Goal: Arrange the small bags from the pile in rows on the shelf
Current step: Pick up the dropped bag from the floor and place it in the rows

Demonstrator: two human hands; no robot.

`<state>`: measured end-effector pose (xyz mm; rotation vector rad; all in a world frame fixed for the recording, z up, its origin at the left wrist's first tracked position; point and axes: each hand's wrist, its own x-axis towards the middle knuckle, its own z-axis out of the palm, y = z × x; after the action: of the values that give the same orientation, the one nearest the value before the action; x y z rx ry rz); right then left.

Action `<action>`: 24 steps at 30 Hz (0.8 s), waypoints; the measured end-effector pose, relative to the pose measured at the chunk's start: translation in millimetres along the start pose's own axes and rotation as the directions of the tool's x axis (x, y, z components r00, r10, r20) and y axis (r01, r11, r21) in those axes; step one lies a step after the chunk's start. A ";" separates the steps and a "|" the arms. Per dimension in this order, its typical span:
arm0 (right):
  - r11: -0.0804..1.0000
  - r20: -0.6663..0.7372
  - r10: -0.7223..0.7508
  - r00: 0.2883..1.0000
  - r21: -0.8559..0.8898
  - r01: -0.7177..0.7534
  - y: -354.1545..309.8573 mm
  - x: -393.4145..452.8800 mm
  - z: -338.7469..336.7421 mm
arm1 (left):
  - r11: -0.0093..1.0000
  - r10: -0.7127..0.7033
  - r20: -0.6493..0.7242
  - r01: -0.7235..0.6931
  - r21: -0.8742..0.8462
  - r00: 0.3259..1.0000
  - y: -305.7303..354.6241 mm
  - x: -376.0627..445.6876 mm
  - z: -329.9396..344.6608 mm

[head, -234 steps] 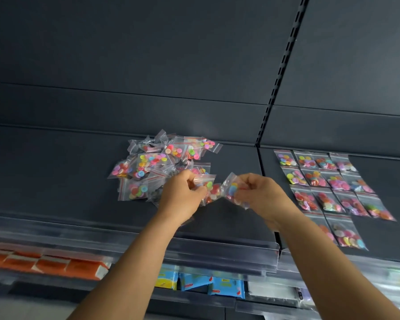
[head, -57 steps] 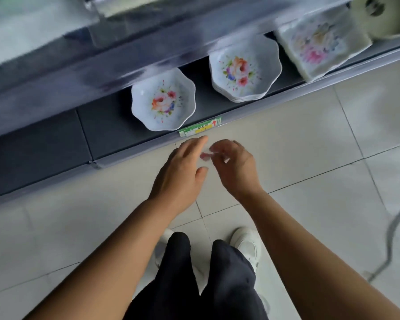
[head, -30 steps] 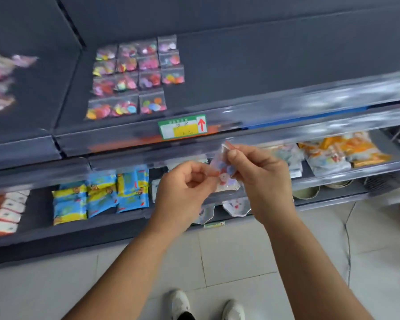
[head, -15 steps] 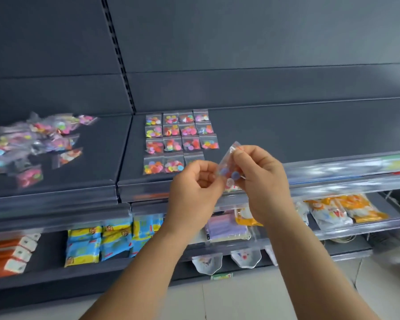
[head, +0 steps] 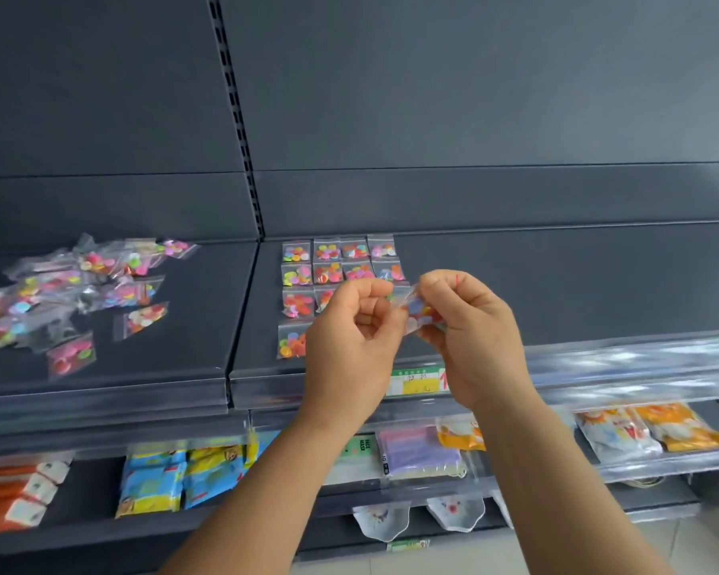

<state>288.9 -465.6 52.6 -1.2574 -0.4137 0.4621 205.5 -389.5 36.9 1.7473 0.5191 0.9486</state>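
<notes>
Between both hands I pinch one small clear bag (head: 418, 311) of coloured buttons. My left hand (head: 349, 342) grips its left edge and my right hand (head: 470, 325) grips its right side. The bag hovers above the front of the dark shelf (head: 557, 292). Behind my hands, small bags lie in neat rows (head: 333, 265) on that shelf; my hands hide the nearer ones. A loose pile of bags (head: 79, 292) lies on the shelf section to the left.
A slotted upright (head: 237, 118) divides the two shelf sections. A green and yellow price label (head: 416, 381) sits on the clear front rail. Below are blue packets (head: 175, 479), orange packs (head: 9, 495), a purple pack (head: 420, 450) and orange-white pouches (head: 648, 429).
I had looked down at the floor with my hands together, then raised my view. My hands lifted the bag up to the level of the rows.
</notes>
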 end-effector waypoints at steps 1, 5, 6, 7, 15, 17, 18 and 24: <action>1.000 0.005 -0.009 1.000 0.001 0.009 -0.1 6.0 -1.5 | 1.000 -0.016 0.007 0.016 -0.003 1.000 0.6 4.4 2.1; 0.996 0.057 -0.077 0.995 -0.033 0.079 -7.8 33.8 -8.9 | 0.988 -0.116 0.022 0.118 -0.100 0.993 3.8 23.3 8.8; 0.994 0.078 -0.096 0.992 -0.050 0.100 -9.9 40.6 -10.9 | 0.986 -0.127 0.015 0.128 -0.108 0.992 4.6 28.3 11.9; 0.991 0.102 -0.112 0.988 -0.062 0.119 -11.3 47.2 -12.8 | 0.986 -0.133 0.003 0.133 -0.105 0.991 5.5 33.0 15.5; 0.971 0.186 -0.138 0.973 -0.166 0.169 -10.9 83.3 -23.0 | 0.987 -0.085 -0.147 0.104 0.122 0.985 -3.7 54.2 37.2; 0.973 0.196 -0.118 0.974 -0.175 0.153 -7.8 88.8 -23.1 | 0.974 -0.012 -0.162 0.048 0.221 0.987 -4.5 56.3 38.2; 0.972 0.197 -0.110 0.974 -0.182 0.146 -6.7 91.1 -23.1 | 0.968 0.006 -0.168 0.037 0.248 0.986 -5.1 57.6 38.0; 0.979 0.122 -0.038 0.992 -0.196 0.062 -5.5 107.1 -24.7 | 0.949 -0.315 -0.169 0.313 -0.041 0.934 -9.7 71.6 31.0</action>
<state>392.4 -428.4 56.4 -1.4146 -0.6024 0.4613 273.7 -352.1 48.3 1.5180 0.8754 0.8748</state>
